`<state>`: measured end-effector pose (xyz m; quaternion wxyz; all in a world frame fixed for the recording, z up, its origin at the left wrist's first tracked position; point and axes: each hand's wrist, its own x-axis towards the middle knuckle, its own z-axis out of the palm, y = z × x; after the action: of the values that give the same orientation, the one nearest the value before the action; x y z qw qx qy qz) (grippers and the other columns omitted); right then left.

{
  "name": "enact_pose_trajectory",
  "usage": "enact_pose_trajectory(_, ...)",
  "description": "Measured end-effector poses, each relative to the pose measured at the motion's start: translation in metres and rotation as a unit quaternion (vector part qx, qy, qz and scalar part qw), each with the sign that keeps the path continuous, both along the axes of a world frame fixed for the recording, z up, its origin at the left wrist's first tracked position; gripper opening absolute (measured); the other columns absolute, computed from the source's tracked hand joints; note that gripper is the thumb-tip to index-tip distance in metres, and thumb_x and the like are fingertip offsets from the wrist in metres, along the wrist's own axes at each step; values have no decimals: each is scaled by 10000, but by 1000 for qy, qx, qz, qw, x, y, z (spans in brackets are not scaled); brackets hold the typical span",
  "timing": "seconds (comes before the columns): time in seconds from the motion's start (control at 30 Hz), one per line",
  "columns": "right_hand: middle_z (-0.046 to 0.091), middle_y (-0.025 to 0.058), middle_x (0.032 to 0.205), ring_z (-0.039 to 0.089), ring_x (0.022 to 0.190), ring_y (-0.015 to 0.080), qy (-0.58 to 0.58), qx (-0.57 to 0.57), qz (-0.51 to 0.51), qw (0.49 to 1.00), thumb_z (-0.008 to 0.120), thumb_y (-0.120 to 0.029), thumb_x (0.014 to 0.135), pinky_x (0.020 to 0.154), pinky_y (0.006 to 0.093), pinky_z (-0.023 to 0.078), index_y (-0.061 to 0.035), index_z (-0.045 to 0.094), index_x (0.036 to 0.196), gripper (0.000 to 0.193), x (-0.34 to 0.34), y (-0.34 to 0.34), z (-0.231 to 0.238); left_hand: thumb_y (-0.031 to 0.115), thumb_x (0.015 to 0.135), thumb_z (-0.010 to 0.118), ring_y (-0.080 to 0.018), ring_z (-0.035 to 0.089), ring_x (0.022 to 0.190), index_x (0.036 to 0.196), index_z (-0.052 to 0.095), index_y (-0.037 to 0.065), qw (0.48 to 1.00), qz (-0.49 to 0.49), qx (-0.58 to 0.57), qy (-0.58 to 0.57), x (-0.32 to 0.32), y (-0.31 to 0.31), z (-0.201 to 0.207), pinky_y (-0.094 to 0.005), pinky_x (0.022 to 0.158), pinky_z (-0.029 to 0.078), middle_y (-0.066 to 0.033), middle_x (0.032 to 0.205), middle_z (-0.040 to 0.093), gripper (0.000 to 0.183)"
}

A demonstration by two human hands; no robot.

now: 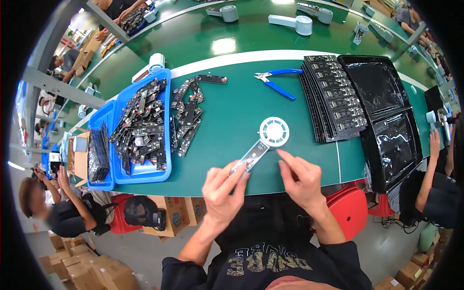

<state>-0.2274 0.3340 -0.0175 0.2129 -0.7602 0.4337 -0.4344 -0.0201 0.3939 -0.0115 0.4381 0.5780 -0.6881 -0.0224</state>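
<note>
My left hand (224,193) grips the handle of a pale handheld fan housing (252,155). Its round white head (274,132) has a ring of openings and points away from me. Inside the open handle lies a narrow strip with small parts. My right hand (302,179) is just below the head, index finger stretched toward its lower rim, thumb apart from it. Whether that fingertip touches the rim I cannot tell. Loose black circuit boards (187,116) lie to the left, beside a blue tray (145,177) heaped with more of them.
Blue-handled cutting pliers (280,82) lie beyond the housing. To the right stand stacked circuit board panels (333,99) and a black plastic-lined tray (367,159). Further housings (303,25) sit on the far green surface. Co-workers are at both sides; a red stool (348,210) is below the table edge.
</note>
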Motion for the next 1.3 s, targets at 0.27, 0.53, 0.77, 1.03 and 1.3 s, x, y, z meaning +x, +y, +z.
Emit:
enact_pose_trajectory(0.27, 590, 90, 685, 603, 547, 255, 58, -32, -12, 998, 748, -16, 896, 513, 384, 484, -16, 758, 1074, 178, 0, 2, -8, 52, 839, 816, -296, 712, 894, 1109, 819, 78, 983, -97, -83, -129, 73, -154, 70, -404, 814, 558, -137, 1064, 792, 272)
enact_pose_trajectory(0.53, 599, 85, 712, 646, 603, 256, 108, -71, -42, 991, 751, -25, 879, 553, 386, 525, 1, 732, 1074, 197, 10, 2, -6, 237, 904, 813, -258, 695, 839, 1185, 823, 171, 996, -30, -31, -75, 98, -373, 9, -379, 783, 552, -124, 1057, 795, 289)
enact_pose_trajectory(0.77, 596, 90, 706, 640, 594, 259, 129, -56, -72, 987, 743, -35, 899, 546, 386, 521, 0, 733, 1063, 169, 9, 3, -5, 51, 916, 655, -388, 682, 1197, 1209, 806, 140, 975, -110, 160, -107, 140, -400, 14, -451, 1055, 518, -225, 1240, 733, 341)
enact_pose_trajectory(1.03, 578, 73, 710, 632, 593, 239, 133, -57, -67, 987, 750, -57, 905, 543, 376, 513, -6, 738, 1063, 167, 7, 4, -10, 684, 859, 746, -374, 501, 1441, 1540, 555, 136, 949, 87, 182, -241, 276, -357, 39, -463, 1211, 387, -197, 1551, 542, 894)
enact_pose_trajectory(1.3, 579, 69, 733, 641, 614, 224, 110, -57, -62, 990, 755, -38, 847, 553, 366, 528, 23, 722, 1056, 221, 4, 5, -10, 394, 979, 782, -205, 733, 1064, 1558, 458, -5, 966, 69, 244, -51, 351, -348, 5, -343, 841, 566, -181, 1158, 732, 774)
